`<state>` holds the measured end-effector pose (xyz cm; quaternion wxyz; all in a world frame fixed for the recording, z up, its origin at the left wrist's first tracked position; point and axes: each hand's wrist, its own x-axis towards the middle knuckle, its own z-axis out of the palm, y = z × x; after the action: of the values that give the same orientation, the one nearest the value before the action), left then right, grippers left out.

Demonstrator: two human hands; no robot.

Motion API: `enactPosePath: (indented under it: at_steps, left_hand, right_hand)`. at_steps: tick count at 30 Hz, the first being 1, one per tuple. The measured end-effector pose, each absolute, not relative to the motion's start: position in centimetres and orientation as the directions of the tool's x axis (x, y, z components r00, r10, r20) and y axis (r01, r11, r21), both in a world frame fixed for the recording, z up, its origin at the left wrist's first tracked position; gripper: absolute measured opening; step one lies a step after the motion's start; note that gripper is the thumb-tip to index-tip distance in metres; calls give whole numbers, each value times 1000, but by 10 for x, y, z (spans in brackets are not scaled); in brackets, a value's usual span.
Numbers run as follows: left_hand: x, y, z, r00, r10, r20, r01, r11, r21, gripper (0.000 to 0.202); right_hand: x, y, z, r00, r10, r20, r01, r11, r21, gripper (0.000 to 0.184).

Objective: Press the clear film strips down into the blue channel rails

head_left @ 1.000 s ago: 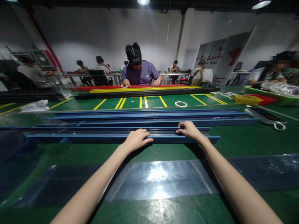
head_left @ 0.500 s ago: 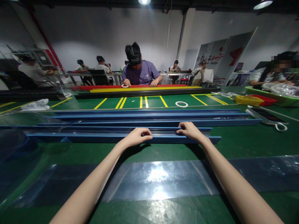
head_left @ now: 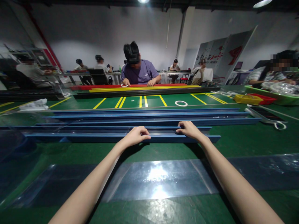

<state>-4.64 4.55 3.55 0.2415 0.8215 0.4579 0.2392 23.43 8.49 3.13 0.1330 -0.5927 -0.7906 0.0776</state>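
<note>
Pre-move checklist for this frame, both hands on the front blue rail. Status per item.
1. Left hand on the nearest blue rail: ok, fingers curled over it.
2. Right hand on the same rail: contact ok; closed grip cannot tell.
3. Rail's right end free: ok, bare green table lies past it.
4. Rail's left end free: cannot tell, clear plastic blurs it.
5. Clear sheet under the forearms: ok, flat and apart from the rail.
6. Other blue rails behind: ok, parallel; whether they touch the nearest one, cannot tell.
</note>
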Motion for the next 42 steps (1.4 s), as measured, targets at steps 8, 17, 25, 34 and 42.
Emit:
enactPosePath:
  at_steps: [8,17,25,34,42]
  left_hand:
    - [-46,42,39,437,890,128,771,-444,457,21]
    - [-47,34,46,494,865,81,839,-500,218,31]
    - [-58,26,47,498,862,94,866,-500,-3,37]
    - [-73,22,21,449,816,364,893,-427,-144,42]
    - [-71,22,7,445,715,539,887,-435,-156,42]
  right_hand:
    - [234,84,32,-270,956,117,912,293,-287,14]
    - [237,88,30,-321,938,135,886,347,-307,16]
    - [239,88,30,-330,936,126,886,353,-301,17]
    - [236,88,37,-306,950,66,914,313,-258,17]
    - [194,84,45,-336,940,60,916,341,-210,19]
